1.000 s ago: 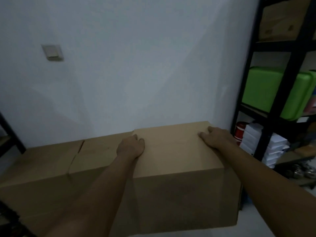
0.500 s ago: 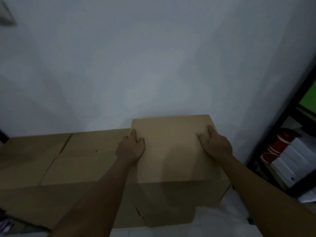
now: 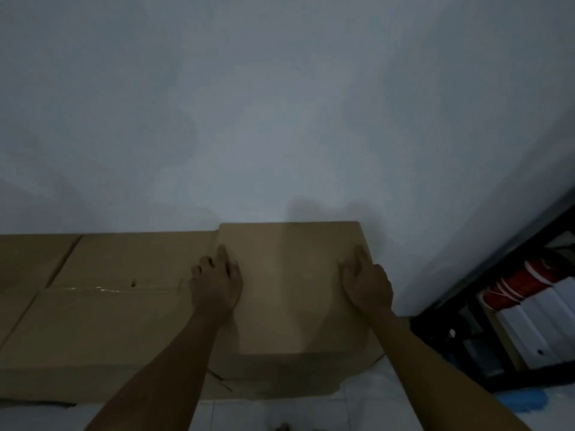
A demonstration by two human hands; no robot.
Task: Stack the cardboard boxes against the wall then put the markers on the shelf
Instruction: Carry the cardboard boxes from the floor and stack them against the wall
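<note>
- My left hand (image 3: 217, 283) lies on the left edge of the smaller cardboard box (image 3: 292, 287), index finger straight along the edge and the other fingers curled down over its side, so I have a hold on that edge.
- My right hand (image 3: 367, 286) lies on the right edge of the same box, index finger pointing toward the wall (image 3: 280, 104); the remaining fingers drop out of sight over the side, so I cannot tell how tightly they curl.
- The smaller box sits with its far edge at the wall, it seems, though the dim light hides whether any gap remains.
- To finish this step well, I judge I should push evenly with both hands so the box goes in square, then check that its left side sits flush beside the large taped cardboard box (image 3: 102, 306).
- That large box runs along the wall to my left, its top flaps closed with clear tape, touching or just beside the smaller one.
- To my right stands a dark shelf unit (image 3: 466, 309) holding white boxes (image 3: 535, 325) and something red (image 3: 513, 287) I cannot identify.
- No markers are visible, so that part of the job looks not yet begun.
</note>
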